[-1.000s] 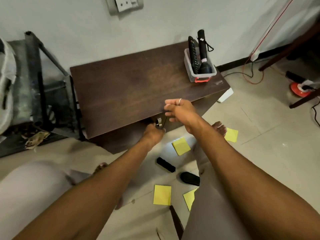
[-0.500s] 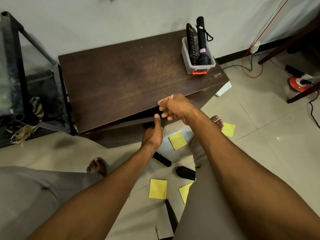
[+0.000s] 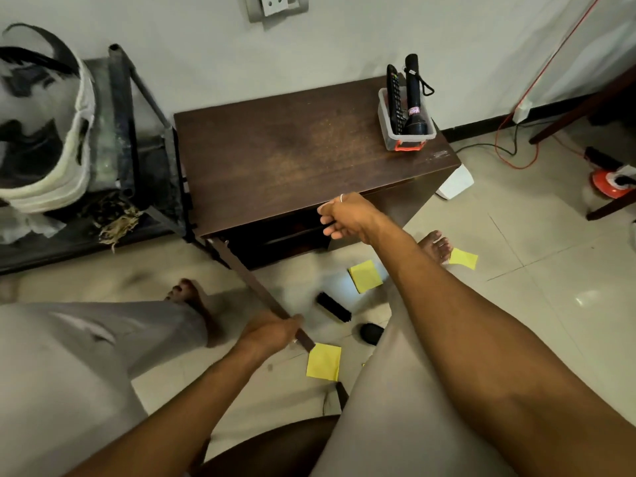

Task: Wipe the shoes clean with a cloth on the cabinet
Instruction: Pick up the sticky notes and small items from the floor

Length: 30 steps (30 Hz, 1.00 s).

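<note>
A dark wooden cabinet (image 3: 303,156) stands against the wall. Its door (image 3: 251,280) is swung wide open toward me, and my left hand (image 3: 272,333) grips the door's free end. Up at the front edge of the cabinet top is my right hand (image 3: 346,216), with fingers curled loosely under the edge in front of the dark opening; I cannot tell whether it holds anything. The inside of the cabinet is dark, and no shoes or cloth show.
A clear tub (image 3: 406,127) with a remote and a torch stands on the cabinet's right rear corner. A metal rack (image 3: 137,139) with a helmet stands left. Yellow sticky notes (image 3: 323,361), a black bar (image 3: 334,306) and my bare feet are on the tiled floor.
My left hand has pulled the cabinet door from nearly closed to wide open, moving down and toward me. My right hand has stayed at the front edge.
</note>
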### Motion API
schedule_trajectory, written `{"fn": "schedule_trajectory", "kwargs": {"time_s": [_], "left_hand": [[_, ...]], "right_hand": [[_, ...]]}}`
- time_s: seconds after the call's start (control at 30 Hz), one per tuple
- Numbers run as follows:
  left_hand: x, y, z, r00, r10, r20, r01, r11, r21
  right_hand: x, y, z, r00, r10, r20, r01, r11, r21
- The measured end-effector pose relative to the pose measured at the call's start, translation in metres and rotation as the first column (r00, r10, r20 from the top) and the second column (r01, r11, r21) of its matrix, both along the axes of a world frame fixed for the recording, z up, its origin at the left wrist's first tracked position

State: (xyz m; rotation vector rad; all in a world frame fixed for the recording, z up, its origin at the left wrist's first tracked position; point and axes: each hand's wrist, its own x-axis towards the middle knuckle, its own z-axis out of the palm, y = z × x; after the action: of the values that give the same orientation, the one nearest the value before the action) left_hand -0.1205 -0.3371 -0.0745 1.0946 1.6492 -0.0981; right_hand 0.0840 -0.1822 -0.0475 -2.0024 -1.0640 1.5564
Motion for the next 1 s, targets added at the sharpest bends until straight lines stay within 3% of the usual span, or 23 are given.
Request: {"fn": "schedule_trajectory", "kwargs": {"time_s": [0.2, 0.27, 0.37, 0.43, 0.53, 0.6, 0.7, 0.83, 0.93, 1.0], "left_hand": [[-0.043, 0.011, 0.004, 0.947, 0.105, -0.303, -0.086, 0.994, 0.073], [-0.045, 0.011, 0.002, 0.917, 0.066, -0.392, -0.030, 0.995, 0.098], [-0.036, 0.003, 0.003, 0.827, -0.106, -0.552, 0.228, 0.961, 0.156], [-0.021, 0.001, 0.001, 0.695, -0.259, -0.671, 0.520, 0.825, 0.220], [0.009, 0.005, -0.021, 0.683, -0.497, -0.536, 0.704, 0.643, 0.301], [0.029, 0.005, -0.050, 0.649, -0.670, -0.362, 0.759, 0.603, 0.245], [0.053, 0.001, -0.102, 0.578, -0.778, -0.245, 0.815, 0.567, 0.122], [0.082, -0.006, -0.169, 0.488, -0.844, -0.223, 0.864, 0.503, -0.010], [0.094, -0.011, -0.222, 0.401, -0.888, -0.227, 0.901, 0.427, -0.079], [0.097, -0.015, -0.249, 0.382, -0.892, -0.242, 0.905, 0.415, -0.098]], "right_hand": [[-0.012, -0.020, -0.004, 0.991, 0.127, 0.035, -0.126, 0.992, -0.031], [-0.010, -0.022, -0.004, 0.992, 0.125, 0.036, -0.124, 0.992, -0.024], [-0.006, -0.020, -0.002, 0.995, 0.094, 0.027, -0.094, 0.996, 0.004], [-0.003, -0.017, -0.006, 0.995, 0.092, 0.041, -0.092, 0.996, -0.002], [0.004, -0.013, -0.023, 0.941, 0.291, 0.175, -0.281, 0.956, -0.084], [0.010, -0.007, -0.038, 0.819, 0.521, 0.239, -0.481, 0.852, -0.207], [0.021, 0.007, -0.066, 0.687, 0.709, 0.160, -0.632, 0.692, -0.349], [0.041, 0.032, -0.123, 0.614, 0.782, 0.111, -0.688, 0.599, -0.410], [0.065, 0.038, -0.184, 0.633, 0.765, 0.117, -0.663, 0.614, -0.428], [0.084, 0.029, -0.226, 0.614, 0.762, 0.208, -0.639, 0.634, -0.436]]}}
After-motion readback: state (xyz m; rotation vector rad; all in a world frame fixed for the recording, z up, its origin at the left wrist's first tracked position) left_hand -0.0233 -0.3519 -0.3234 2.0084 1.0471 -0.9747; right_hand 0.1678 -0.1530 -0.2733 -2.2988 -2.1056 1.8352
